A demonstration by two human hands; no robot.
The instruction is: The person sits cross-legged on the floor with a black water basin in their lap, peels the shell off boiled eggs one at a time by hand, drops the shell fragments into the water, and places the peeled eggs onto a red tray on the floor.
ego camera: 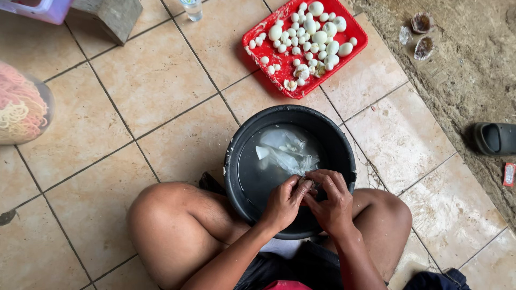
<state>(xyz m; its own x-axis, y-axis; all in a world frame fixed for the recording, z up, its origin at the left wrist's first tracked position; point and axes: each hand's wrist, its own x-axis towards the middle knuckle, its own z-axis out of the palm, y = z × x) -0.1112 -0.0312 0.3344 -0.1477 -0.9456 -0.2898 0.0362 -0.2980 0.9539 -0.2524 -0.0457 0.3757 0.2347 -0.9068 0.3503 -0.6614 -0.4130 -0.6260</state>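
I squat over a black basin (342,150) of water that stands on the tiled floor between my knees. A clear plastic bag (284,151) floats in the water. My left hand (286,203) and my right hand (332,200) meet over the basin's near side, fingertips pinched together on a small object that the fingers mostly hide. Beyond the basin lies a red tray (358,38) piled with several white peeled eggs (312,33), large and small.
A bag of pink and yellow noodles (21,104) sits at the left edge. A concrete block (110,16) and a plastic cup (192,8) stand at the top. Shells (422,35) and a dark sandal (494,138) lie on the rough ground right.
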